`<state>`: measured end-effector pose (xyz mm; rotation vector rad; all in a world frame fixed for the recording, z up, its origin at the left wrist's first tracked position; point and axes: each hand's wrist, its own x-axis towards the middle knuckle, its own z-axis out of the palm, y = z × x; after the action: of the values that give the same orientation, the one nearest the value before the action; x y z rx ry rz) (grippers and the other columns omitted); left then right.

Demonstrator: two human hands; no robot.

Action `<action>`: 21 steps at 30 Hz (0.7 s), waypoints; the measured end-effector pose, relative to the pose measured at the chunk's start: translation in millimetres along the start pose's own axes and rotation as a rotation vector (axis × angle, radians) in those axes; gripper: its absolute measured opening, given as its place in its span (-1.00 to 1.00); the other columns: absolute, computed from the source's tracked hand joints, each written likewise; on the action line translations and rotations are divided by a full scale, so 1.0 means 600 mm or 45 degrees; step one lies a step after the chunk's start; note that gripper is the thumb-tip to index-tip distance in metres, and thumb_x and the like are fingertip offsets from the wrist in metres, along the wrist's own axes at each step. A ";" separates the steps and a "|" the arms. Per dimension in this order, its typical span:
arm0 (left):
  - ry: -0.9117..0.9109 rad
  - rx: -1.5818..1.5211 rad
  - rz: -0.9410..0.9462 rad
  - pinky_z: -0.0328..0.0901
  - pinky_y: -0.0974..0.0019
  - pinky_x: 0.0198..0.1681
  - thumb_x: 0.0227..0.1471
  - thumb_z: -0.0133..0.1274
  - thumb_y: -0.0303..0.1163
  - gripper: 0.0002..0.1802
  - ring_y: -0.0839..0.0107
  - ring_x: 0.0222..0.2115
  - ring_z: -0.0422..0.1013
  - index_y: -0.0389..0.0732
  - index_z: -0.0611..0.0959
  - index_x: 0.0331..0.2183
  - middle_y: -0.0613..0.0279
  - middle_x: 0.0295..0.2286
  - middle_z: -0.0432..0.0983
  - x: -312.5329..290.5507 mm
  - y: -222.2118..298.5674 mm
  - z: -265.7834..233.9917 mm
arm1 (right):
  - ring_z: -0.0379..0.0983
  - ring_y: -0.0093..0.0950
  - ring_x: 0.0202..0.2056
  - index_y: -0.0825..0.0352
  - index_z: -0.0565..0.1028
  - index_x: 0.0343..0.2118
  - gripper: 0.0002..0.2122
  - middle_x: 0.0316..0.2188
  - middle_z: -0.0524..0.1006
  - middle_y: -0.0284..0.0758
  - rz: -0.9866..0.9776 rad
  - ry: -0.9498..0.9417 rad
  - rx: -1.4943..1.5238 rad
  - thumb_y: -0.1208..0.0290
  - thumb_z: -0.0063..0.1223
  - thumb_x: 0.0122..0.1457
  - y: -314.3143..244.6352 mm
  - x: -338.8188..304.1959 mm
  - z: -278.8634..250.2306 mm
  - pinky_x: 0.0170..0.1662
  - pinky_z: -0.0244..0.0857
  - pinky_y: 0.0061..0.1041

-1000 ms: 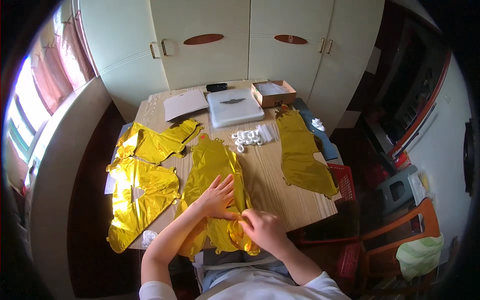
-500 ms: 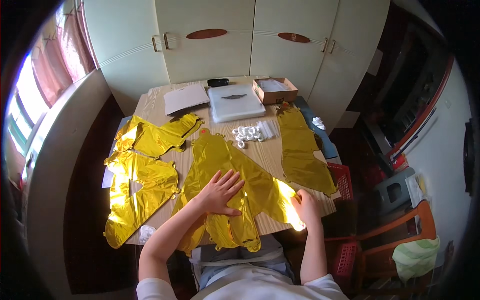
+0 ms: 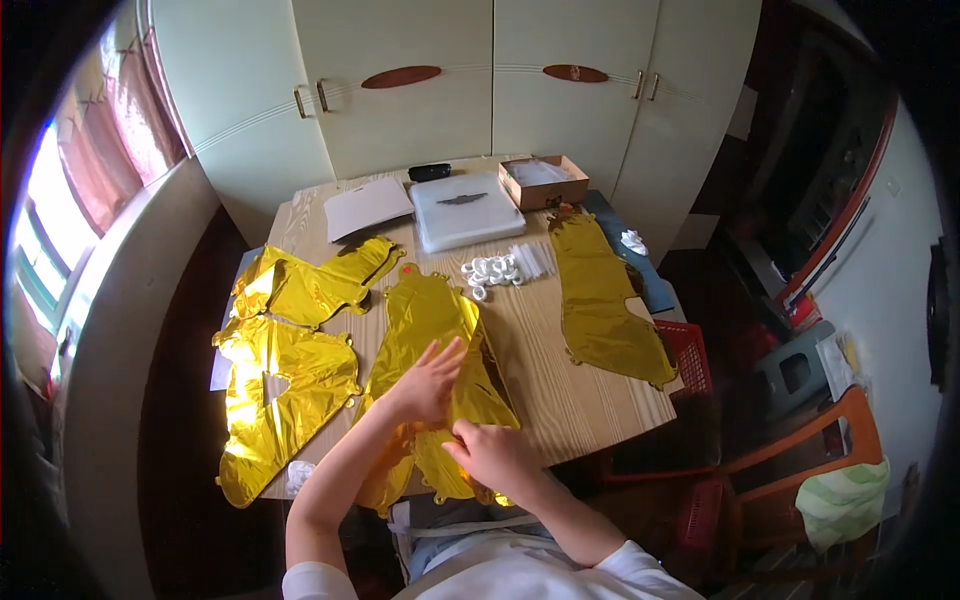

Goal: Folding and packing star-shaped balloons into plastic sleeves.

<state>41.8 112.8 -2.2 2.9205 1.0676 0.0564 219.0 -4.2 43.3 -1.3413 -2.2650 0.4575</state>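
A flat gold foil balloon (image 3: 425, 310) lies across the near middle of the table, its right part folded over toward the left. My left hand (image 3: 430, 385) is over it with fingers stretched out; whether the palm touches the foil is hard to tell. My right hand (image 3: 492, 455) is closed on the folded-over part, just right of and nearer than my left hand. More gold foil balloons (image 3: 290, 375) lie flat at the left, and another gold foil balloon (image 3: 605, 300) lies at the right.
White ribbon rolls (image 3: 490, 272) and clear tubes (image 3: 536, 260) sit mid-table. Behind are grey card sheets (image 3: 368, 208), a clear plastic case (image 3: 465, 213), a black tray (image 3: 430, 172) and a cardboard box (image 3: 543, 183). A wooden chair (image 3: 800, 465) and red basket (image 3: 685, 355) stand right.
My right hand has carried the balloon's right arm leftward, folding it over the middle, and is now beside my left hand. My left hand's fingers have tilted up from lying flat.
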 end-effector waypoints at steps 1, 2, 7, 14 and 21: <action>0.085 -0.170 -0.084 -0.38 -0.15 0.32 -0.14 -0.12 -0.38 -0.50 0.04 0.29 -0.18 -0.30 0.57 -0.10 -0.02 0.17 0.15 -0.003 -0.011 0.001 | 0.52 -0.28 -0.59 0.27 0.43 -0.44 -0.78 -0.65 0.52 -0.24 0.003 -0.022 -0.019 0.21 0.10 0.12 -0.002 0.002 0.008 -0.54 0.38 -0.29; 0.170 -0.340 -0.168 -0.39 -0.17 0.32 -0.13 -0.13 -0.39 -0.54 0.02 0.28 -0.16 -0.25 0.60 -0.13 0.00 0.17 0.18 -0.004 -0.024 0.000 | 0.53 -0.30 -0.58 0.27 0.43 -0.42 -0.78 -0.65 0.53 -0.25 0.004 -0.032 -0.009 0.21 0.10 0.12 -0.001 0.006 0.018 -0.53 0.38 -0.30; 0.356 -0.650 -0.477 -0.30 -0.24 0.27 0.11 -0.04 -0.14 -0.66 -0.06 0.26 -0.08 -0.15 0.69 -0.27 0.06 0.12 0.26 0.009 -0.035 0.010 | 0.54 -0.29 -0.57 0.28 0.44 -0.41 -0.79 -0.66 0.52 -0.24 -0.027 -0.096 -0.002 0.23 0.10 0.12 -0.005 0.015 0.039 -0.52 0.39 -0.30; 0.293 -0.794 -0.553 -0.21 -0.35 0.21 -0.09 0.20 -0.11 -0.66 -0.08 0.24 -0.03 -0.23 0.68 -0.42 0.09 0.07 0.33 0.051 -0.042 0.043 | 0.54 -0.28 -0.54 0.28 0.43 -0.39 -0.78 -0.62 0.52 -0.21 -0.042 -0.099 0.027 0.22 0.12 0.10 0.004 0.013 0.064 -0.49 0.40 -0.29; 0.354 -0.694 -0.616 -0.22 -0.27 0.24 -0.17 0.25 -0.13 -0.65 -0.09 0.26 -0.10 -0.25 0.69 -0.45 0.07 0.11 0.26 0.031 -0.039 0.045 | 0.53 -0.37 -0.31 0.30 0.52 -0.36 -0.84 -0.35 0.57 -0.32 -0.115 0.173 0.099 0.31 0.11 0.11 0.052 0.005 0.021 -0.28 0.42 -0.38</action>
<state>41.9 142.1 -29.8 2.1574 1.4814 0.6393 233.4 12.6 18.1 -1.1890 -2.1635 0.4066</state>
